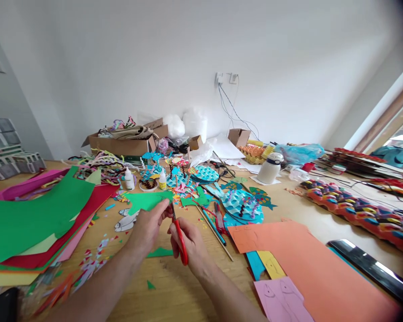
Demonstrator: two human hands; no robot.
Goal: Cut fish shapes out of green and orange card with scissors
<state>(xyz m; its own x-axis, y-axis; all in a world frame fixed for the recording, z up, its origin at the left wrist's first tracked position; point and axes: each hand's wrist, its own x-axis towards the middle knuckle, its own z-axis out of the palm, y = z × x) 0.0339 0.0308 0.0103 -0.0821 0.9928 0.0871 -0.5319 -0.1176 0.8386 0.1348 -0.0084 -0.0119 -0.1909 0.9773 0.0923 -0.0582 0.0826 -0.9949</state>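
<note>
In my left hand (151,221) is a green paper piece (144,201), pinched near its right end, with its wide part spreading left. My right hand (190,243) is closed on red-handled scissors (180,243), whose blades point up and away beside my left fingertips at the paper. Whether the blades are parted is too small to tell. A white fish cutout (125,222) lies left of my left hand. Another green scrap (161,252) rests on the wooden table (174,290) under my hands, and a small green triangle (151,285) is nearer to me.
Stacked colored paper (36,219) covers the left side. Orange paper (289,250), a black phone (369,268) and egg-tray crafts (352,208) are at right. Glue bottles (129,179), a blue craft (243,205), a thermos (270,169) and a cardboard box (124,145) stand farther back.
</note>
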